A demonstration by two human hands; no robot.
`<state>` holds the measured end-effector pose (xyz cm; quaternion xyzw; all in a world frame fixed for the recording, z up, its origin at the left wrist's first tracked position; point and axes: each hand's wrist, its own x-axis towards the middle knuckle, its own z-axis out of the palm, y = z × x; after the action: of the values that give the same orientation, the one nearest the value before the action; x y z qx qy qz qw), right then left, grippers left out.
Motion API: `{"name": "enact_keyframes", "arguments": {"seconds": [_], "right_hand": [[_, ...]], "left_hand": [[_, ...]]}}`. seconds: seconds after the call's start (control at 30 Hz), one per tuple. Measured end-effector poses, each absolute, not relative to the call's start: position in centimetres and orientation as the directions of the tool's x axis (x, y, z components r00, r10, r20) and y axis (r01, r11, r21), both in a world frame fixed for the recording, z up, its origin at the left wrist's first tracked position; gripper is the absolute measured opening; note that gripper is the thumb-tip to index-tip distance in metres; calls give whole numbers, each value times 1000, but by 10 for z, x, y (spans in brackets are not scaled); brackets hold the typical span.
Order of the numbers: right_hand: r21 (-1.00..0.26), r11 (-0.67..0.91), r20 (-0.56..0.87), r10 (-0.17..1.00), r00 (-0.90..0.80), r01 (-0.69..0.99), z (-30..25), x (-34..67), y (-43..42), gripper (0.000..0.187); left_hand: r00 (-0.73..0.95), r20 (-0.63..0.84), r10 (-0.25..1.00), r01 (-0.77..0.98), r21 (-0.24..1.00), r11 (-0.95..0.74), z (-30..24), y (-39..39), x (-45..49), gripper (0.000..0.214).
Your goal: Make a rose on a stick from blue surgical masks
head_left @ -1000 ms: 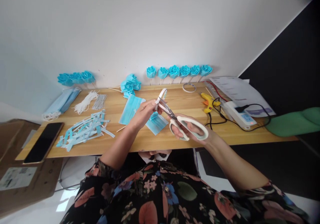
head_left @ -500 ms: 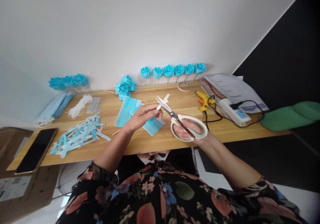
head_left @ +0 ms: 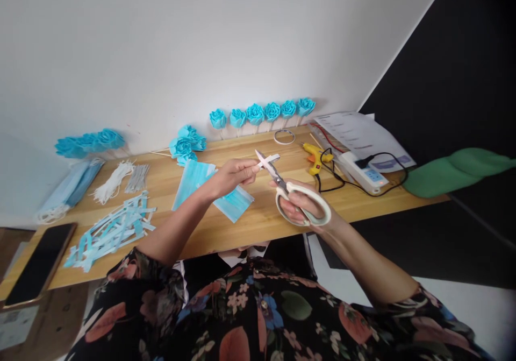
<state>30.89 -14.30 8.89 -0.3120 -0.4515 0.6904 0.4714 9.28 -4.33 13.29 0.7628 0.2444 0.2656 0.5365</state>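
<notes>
My left hand [head_left: 238,174] pinches a narrow white strip [head_left: 272,159] by one end. The strip points right and crosses the scissors' blades; whether it lies between them I cannot tell. My right hand [head_left: 297,202] grips the white-handled scissors [head_left: 318,202], fingers through the loops and blades aimed up and left. Below my left hand lie cut pieces of blue mask fabric [head_left: 234,204], partly hidden by my forearm. A bunch of blue fabric flowers [head_left: 187,144] rests just behind them.
Blue flowers on sticks [head_left: 255,114] lean along the wall. To the left are cut strips [head_left: 113,232], white cords [head_left: 113,181], grey wires [head_left: 137,178], masks [head_left: 72,186] and a phone [head_left: 40,261]. A yellow glue gun [head_left: 317,157], power strip [head_left: 365,172] and tape ring [head_left: 284,136] sit right.
The camera view has turned slightly, shifting the table leftward. My left hand's strip has swung from pointing steeply up to lying flatter across the blades. Both hands keep their holds.
</notes>
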Motion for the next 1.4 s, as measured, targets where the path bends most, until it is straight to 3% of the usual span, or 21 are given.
{"name": "enact_keyframes", "arguments": {"seconds": [0.23,0.37,0.47,0.63,0.73,0.83,0.9,1.0,1.03,1.13,1.27,1.33,1.4], "right_hand": [[-987,43,69,983,-170,-153,100,319,-147,46],[-981,-30,29,954,-297,-190,102,328,-154,44],[-969,-88,14,914,-406,-232,99,331,-159,46],[-975,-112,-22,907,-421,-191,92,339,-158,46],[-999,8,20,948,-316,-39,91,345,-157,46],[-946,225,182,964,-192,235,89,346,-163,42],[-876,342,263,930,-257,341,86,343,-170,39],[-846,449,284,835,-470,286,81,343,-177,41],[-862,429,293,857,-423,271,82,348,-177,38],[-968,176,167,984,-65,180,87,370,-167,42],[-999,32,32,999,5,29,92,392,-149,47],[-994,46,48,999,19,95,87,393,-144,46],[-972,84,94,995,38,220,81,390,-141,46]], "left_hand": [[770,50,636,80,981,-174,132,-38,108,47],[851,4,525,-48,996,70,132,-35,118,62],[881,-58,469,-11,990,142,137,-32,126,73],[892,-98,442,21,984,175,148,-22,137,43],[867,-137,479,53,981,184,147,-16,144,36],[857,-183,481,109,978,179,141,-9,155,36],[822,-169,543,88,981,173,137,2,165,39],[694,-79,716,-2,994,112,135,34,181,41],[662,-31,749,-11,999,51,134,46,186,40],[600,108,792,114,969,-218,126,80,203,36],[574,218,790,470,702,-535,107,97,224,36],[618,284,733,432,657,-618,101,90,227,26],[607,330,723,323,728,-604,101,72,222,28]]}}
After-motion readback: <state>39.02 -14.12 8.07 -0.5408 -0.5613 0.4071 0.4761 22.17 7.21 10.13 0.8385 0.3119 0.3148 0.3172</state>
